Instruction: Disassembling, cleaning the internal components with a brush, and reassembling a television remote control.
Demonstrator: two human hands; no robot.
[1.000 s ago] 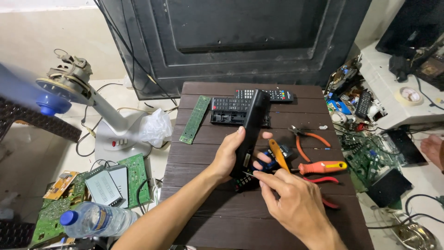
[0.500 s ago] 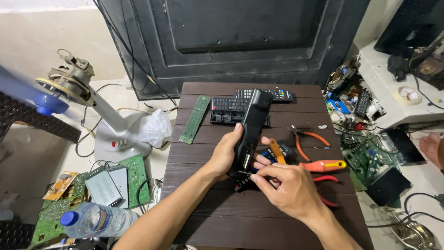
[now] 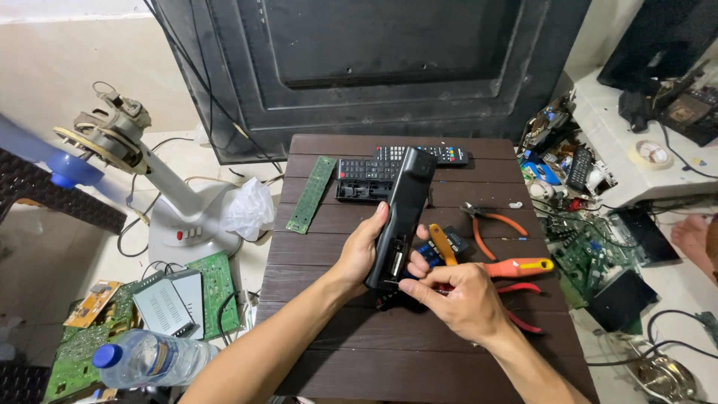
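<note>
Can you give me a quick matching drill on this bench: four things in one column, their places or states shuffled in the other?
Things:
1. black remote control
2. green circuit strip
3. orange-handled pliers
4. plastic water bottle

Places or states:
A. lying on the floor at lower left
B. flat on the table's left side
C. held up in the left hand, with the right hand at its lower end
D. open-handled on the table, right of the hands

Pairs: 1-C, 2-B, 3-D, 4-A

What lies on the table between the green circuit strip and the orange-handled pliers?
In the head view: two black remotes lie there, and the held black remote crosses in front.
</note>
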